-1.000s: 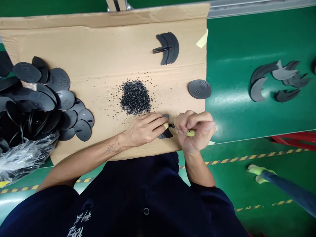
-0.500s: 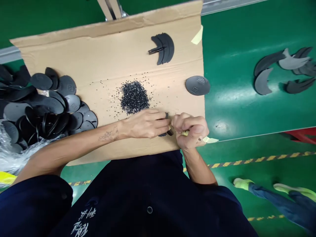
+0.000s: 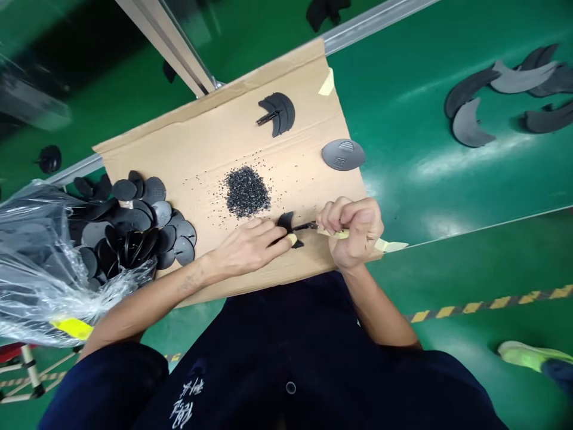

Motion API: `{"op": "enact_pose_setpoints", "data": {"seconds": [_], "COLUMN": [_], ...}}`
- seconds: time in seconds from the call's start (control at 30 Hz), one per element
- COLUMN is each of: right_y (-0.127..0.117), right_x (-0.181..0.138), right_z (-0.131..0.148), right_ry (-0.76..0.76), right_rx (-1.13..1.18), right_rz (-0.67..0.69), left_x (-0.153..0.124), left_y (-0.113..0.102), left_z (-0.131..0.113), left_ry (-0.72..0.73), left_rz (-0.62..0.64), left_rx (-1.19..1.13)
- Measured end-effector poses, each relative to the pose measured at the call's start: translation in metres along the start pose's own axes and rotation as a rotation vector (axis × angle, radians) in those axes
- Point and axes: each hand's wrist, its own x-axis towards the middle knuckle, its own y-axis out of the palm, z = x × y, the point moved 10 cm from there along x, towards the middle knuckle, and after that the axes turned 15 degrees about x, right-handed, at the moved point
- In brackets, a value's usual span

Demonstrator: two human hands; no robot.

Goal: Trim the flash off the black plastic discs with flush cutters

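My left hand [image 3: 250, 243] presses a black curved plastic piece [image 3: 285, 221] against the cardboard, with its thumb and fingers closed around the near side. From that piece a thin dark stem [image 3: 305, 226] points toward my right hand [image 3: 357, 230]. My right hand is a closed fist around a slim tool with a pale yellow covering [image 3: 333, 233]; its tip is too small to make out. Above my left hand lies a heap of small black chips [image 3: 247, 191]. A similar curved piece with its stem [image 3: 277, 113] and an oval black disc [image 3: 344, 154] lie farther off.
Under the work is a cardboard sheet [image 3: 206, 143], taped to a green table [image 3: 403, 137]. Many black discs [image 3: 129, 221] pile up at the left by a clear plastic bag [image 3: 40, 269]. Several dark crescent pieces [image 3: 474, 122] lie at right. A person's shoe [image 3: 519, 352] shows on the floor.
The view has tilted and shifted, bringing more of the bag into sight. My hands stand slightly farther apart, so the curved piece and its stem now show between them.
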Motion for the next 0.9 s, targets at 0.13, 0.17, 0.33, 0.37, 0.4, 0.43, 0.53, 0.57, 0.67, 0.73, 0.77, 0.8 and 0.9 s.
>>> {"op": "enact_pose_setpoints", "data": {"seconds": [0.13, 0.17, 0.33, 0.37, 0.4, 0.43, 0.53, 0.57, 0.67, 0.73, 0.77, 0.8, 0.9], "right_y": [0.002, 0.002, 0.02, 0.024, 0.027, 0.029, 0.03, 0.03, 0.031, 0.032, 0.034, 0.035, 0.038], "right_x": [0.003, 0.004, 0.003, 0.003, 0.002, 0.002, 0.001, 0.001, 0.001, 0.001, 0.0, 0.0, -0.001], "right_z": [0.001, 0.001, 0.007, 0.006, 0.004, 0.001, -0.007, -0.009, -0.013, -0.014, -0.014, -0.014, -0.013], "right_ry": [0.028, 0.036, 0.022, 0.021, 0.024, 0.032, 0.056, 0.06, 0.078, 0.084, 0.081, 0.076, 0.055], "right_rx": [-0.008, -0.014, -0.034, -0.033, -0.033, -0.037, -0.069, -0.081, -0.106, -0.103, -0.093, -0.082, -0.069], "right_rz": [-0.019, -0.032, 0.008, 0.026, 0.034, 0.034, 0.014, 0.012, 0.02, 0.039, 0.053, 0.068, 0.105], "left_x": [-0.003, -0.003, -0.008, -0.008, -0.009, -0.009, -0.01, -0.01, -0.01, -0.011, -0.011, -0.011, -0.01], "left_y": [0.035, 0.038, 0.041, 0.041, 0.04, 0.039, 0.037, 0.037, 0.039, 0.041, 0.041, 0.041, 0.039], "left_z": [-0.008, -0.008, -0.008, -0.008, -0.008, -0.008, -0.009, -0.009, -0.009, -0.009, -0.009, -0.009, -0.008], "left_ry": [-0.082, -0.091, -0.136, -0.142, -0.146, -0.148, -0.147, -0.148, -0.154, -0.155, -0.154, -0.152, -0.154], "left_rz": [0.103, 0.098, 0.01, -0.003, -0.018, -0.032, -0.056, -0.055, -0.037, -0.023, -0.02, -0.022, -0.038], "left_rx": [-0.042, -0.055, -0.053, -0.054, -0.055, -0.057, -0.065, -0.072, -0.095, -0.106, -0.111, -0.114, -0.112]}}
